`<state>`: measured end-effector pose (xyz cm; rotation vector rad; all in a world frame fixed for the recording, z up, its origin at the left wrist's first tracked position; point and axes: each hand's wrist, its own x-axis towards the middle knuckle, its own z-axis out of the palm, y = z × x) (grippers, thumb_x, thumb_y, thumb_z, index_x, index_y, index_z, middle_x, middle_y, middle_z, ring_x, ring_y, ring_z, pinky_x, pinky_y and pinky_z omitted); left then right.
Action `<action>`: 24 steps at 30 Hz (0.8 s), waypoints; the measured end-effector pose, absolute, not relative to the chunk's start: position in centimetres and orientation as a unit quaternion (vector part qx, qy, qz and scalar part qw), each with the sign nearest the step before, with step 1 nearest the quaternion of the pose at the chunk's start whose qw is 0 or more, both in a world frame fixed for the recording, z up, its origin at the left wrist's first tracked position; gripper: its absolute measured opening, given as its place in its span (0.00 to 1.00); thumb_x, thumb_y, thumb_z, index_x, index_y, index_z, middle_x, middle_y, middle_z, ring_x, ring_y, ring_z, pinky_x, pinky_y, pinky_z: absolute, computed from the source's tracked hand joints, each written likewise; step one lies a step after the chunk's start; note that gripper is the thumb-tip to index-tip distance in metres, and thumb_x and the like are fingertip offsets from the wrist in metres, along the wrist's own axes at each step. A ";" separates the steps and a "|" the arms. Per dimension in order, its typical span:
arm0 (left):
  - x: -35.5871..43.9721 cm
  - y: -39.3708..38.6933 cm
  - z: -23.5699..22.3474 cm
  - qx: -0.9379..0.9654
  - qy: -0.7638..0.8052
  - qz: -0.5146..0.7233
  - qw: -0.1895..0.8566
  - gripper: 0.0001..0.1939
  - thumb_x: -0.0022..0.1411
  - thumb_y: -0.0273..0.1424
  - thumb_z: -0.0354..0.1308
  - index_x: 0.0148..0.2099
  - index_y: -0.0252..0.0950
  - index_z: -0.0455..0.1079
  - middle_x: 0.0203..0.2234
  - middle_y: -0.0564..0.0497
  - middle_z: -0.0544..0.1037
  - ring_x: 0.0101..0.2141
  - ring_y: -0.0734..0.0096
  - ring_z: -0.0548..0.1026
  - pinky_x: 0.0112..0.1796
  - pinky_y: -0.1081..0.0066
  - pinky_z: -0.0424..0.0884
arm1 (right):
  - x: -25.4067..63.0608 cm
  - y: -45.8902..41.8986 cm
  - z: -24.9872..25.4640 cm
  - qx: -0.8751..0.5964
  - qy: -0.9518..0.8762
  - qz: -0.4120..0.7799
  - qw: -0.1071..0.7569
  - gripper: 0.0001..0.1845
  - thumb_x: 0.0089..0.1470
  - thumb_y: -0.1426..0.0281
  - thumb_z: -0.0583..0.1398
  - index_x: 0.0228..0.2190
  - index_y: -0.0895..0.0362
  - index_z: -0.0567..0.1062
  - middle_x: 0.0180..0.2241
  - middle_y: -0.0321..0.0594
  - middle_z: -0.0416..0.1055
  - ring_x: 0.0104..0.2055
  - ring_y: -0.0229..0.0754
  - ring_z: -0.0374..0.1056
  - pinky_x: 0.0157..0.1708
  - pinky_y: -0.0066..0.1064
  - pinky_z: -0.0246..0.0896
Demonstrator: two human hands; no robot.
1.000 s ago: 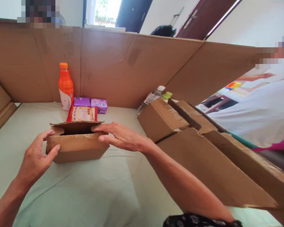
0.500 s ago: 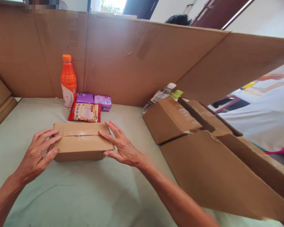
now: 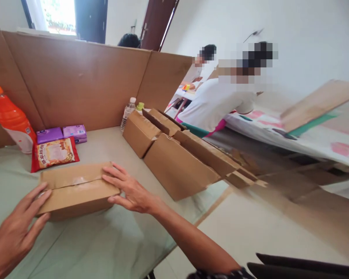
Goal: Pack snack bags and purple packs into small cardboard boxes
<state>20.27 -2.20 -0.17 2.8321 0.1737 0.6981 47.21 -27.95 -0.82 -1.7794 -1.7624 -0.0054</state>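
Observation:
A closed cardboard box [image 3: 84,193] lies on the pale green cloth in front of me, with a taped seam along its top. My left hand [image 3: 21,228] grips its left end, fingers over the top edge and thumb at the near side. At the right end my right hand [image 3: 130,190] holds it too, its fingertips on the top and thumb on the near corner. Just behind the box lies a red snack packet [image 3: 55,153], leaning against two purple tissue packs [image 3: 75,133]. An orange-capped bottle [image 3: 13,120] of orange drink stands to their left.
A tall cardboard screen [image 3: 87,81] runs along the back. Cardboard pieces and boxes [image 3: 177,166] stand at the right edge, near a clear bottle [image 3: 128,114] and a green-capped container [image 3: 140,106]. Beyond, a person in a white shirt [image 3: 212,100] sits by another table; a second person is farther back.
My view has turned to the right, so the table things appear farther left and the room at right shows. Both hands stay at the ends of the cardboard box.

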 end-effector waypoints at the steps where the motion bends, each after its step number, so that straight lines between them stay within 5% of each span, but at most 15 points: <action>1: 22.4 -2.4 0.1 0.967 0.028 0.231 0.108 0.29 0.70 0.37 0.50 0.71 0.53 0.57 0.67 0.50 0.66 0.59 0.47 0.73 0.55 0.49 0.76 | 47.5 -29.7 -1.1 -0.699 -0.641 -0.012 0.318 0.35 0.64 0.52 0.59 0.63 0.62 0.68 0.67 0.59 0.59 0.74 0.57 0.44 0.69 0.59 0.46; 5: 33.8 -2.2 1.7 0.967 -0.037 0.144 0.208 0.25 0.70 0.38 0.48 0.64 0.37 0.68 0.65 0.39 0.68 0.63 0.51 0.69 0.61 0.49 0.67 | 49.5 -33.5 -1.9 -0.797 -0.514 -0.084 0.305 0.29 0.65 0.56 0.57 0.62 0.57 0.70 0.66 0.54 0.62 0.72 0.61 0.48 0.66 0.63 0.52; 10: 48.9 -1.2 1.8 0.952 -0.040 0.142 0.266 0.23 0.66 0.33 0.51 0.62 0.39 0.70 0.65 0.44 0.69 0.64 0.55 0.67 0.66 0.50 0.58 | 53.5 -31.0 -1.9 -0.892 -0.349 -0.162 0.237 0.26 0.65 0.58 0.56 0.59 0.58 0.72 0.64 0.53 0.64 0.67 0.65 0.54 0.61 0.60 0.60; 15: 56.3 -4.1 -2.0 0.909 0.063 0.236 0.338 0.25 0.72 0.35 0.50 0.69 0.40 0.60 0.72 0.42 0.55 0.70 0.47 0.52 0.68 0.40 0.48 | 55.7 -27.9 -0.9 -0.932 -0.278 -0.173 0.154 0.31 0.62 0.60 0.59 0.62 0.63 0.67 0.65 0.58 0.61 0.64 0.70 0.55 0.54 0.58 0.67; 18: 57.2 -7.0 -5.3 0.884 0.103 0.253 0.379 0.29 0.72 0.40 0.54 0.71 0.42 0.55 0.73 0.41 0.50 0.70 0.44 0.51 0.66 0.37 0.50 | 56.1 -27.0 -0.3 -0.941 -0.265 -0.172 0.119 0.33 0.62 0.60 0.60 0.62 0.64 0.65 0.65 0.61 0.61 0.62 0.73 0.56 0.51 0.59 0.67; 24: 55.1 -11.2 -8.7 0.888 0.095 0.183 0.410 0.23 0.70 0.38 0.58 0.64 0.41 0.65 0.66 0.41 0.63 0.63 0.50 0.65 0.61 0.43 0.64 | 55.8 -27.5 -1.2 -0.935 -0.287 -0.176 0.109 0.38 0.62 0.59 0.59 0.65 0.69 0.59 0.66 0.68 0.57 0.62 0.75 0.58 0.49 0.59 0.67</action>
